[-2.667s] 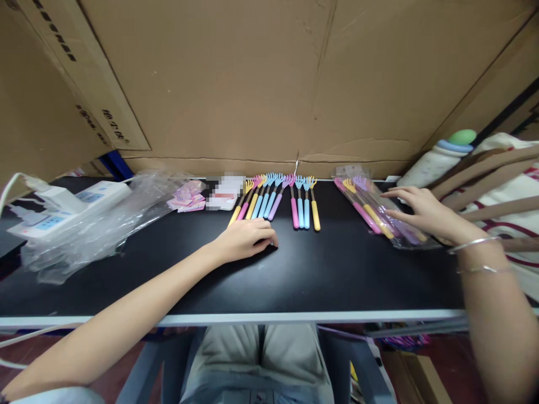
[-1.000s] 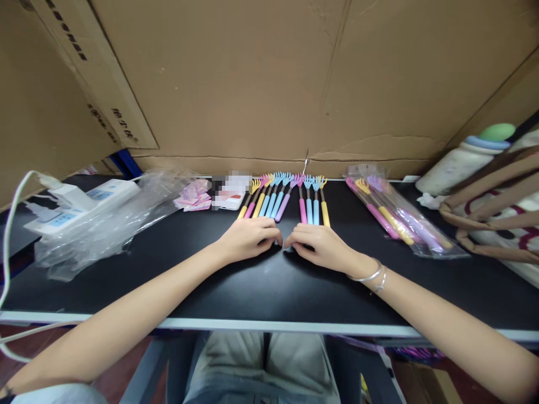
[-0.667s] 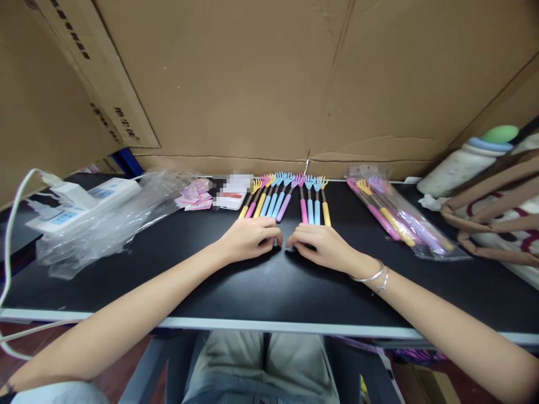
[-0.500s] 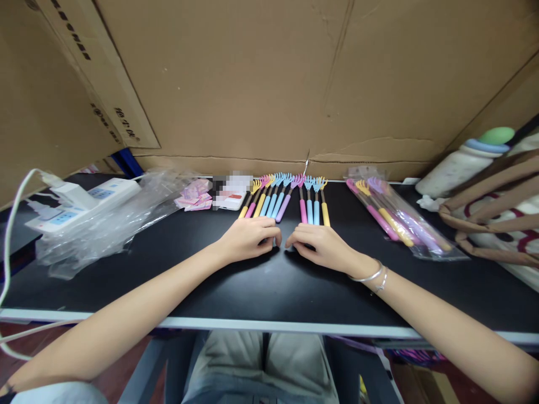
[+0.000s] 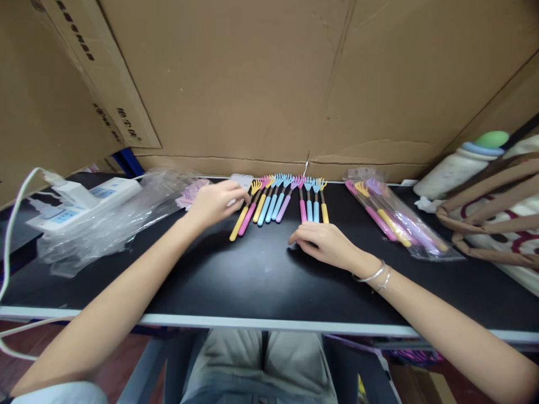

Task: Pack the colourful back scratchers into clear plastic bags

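Observation:
My left hand (image 5: 215,202) reaches to the back of the black table (image 5: 261,275). Its fingers curl down over a white pack (image 5: 241,180), and the fingertips are hidden. Just right of it lies a row of coloured back scratchers (image 5: 269,205) with yellow, pink, blue and purple handles. A second small group of three scratchers (image 5: 314,205) lies beside that row. My right hand (image 5: 326,245) rests on the table in front of this group, fingers stretched left and holding nothing. Two bangles sit on its wrist.
Bagged scratchers (image 5: 396,219) lie at the right, near a bottle (image 5: 457,165) and a tote bag (image 5: 492,207). Crumpled clear plastic (image 5: 105,221), pink cards (image 5: 190,192) and a white power strip (image 5: 80,202) sit at the left. A cardboard wall (image 5: 269,84) closes the back.
My left hand has left the table centre, where it met the right hand, and moved back and left onto the white pack. The right hand has stayed put.

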{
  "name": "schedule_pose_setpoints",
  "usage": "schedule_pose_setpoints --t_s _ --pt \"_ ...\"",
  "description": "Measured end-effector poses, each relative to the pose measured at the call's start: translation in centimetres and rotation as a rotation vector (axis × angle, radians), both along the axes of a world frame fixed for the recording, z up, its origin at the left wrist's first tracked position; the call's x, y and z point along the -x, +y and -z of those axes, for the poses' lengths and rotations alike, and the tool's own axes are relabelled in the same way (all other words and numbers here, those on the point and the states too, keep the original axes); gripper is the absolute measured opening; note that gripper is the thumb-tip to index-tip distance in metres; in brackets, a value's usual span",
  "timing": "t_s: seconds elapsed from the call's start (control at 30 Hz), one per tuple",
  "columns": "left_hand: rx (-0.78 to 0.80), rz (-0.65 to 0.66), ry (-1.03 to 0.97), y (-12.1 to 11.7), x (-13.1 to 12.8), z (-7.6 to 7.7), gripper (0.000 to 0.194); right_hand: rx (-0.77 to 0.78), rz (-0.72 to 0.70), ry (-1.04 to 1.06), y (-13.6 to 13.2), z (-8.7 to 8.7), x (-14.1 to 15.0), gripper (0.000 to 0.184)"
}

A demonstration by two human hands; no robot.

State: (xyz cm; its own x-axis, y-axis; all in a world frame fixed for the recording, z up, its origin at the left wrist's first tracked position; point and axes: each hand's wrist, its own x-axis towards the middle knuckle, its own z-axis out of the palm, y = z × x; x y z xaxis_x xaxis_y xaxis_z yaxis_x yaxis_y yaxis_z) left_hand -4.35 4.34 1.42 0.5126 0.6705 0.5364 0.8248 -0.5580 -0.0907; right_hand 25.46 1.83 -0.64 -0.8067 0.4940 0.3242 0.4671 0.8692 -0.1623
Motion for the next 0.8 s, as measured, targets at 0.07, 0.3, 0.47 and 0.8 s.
schedule_pose_setpoints --t_s 0.07,0.3,0.47,0.8 --pt "-0.027 -0.177 -0.058 0.7 2.4 -0.7 0.023 -0.022 0.011 -0.011 0.0 -0.1 -0.1 0.024" --pt "-0.016 -0.514 -0.128 1.7 8.6 -1.0 0.019 -0.053 0.031 -0.033 -0.2 -0.3 -0.2 0.023" --pt "0.146 -0.595 -0.127 1.8 10.5 -0.4 0.021 -0.026 0.028 -0.045 -0.1 -0.3 -0.2 0.024" --pt "0.308 -0.561 0.004 2.9 11.0 1.4 0.051 -0.020 0.017 -0.070 -0.2 -0.4 0.0 0.024"
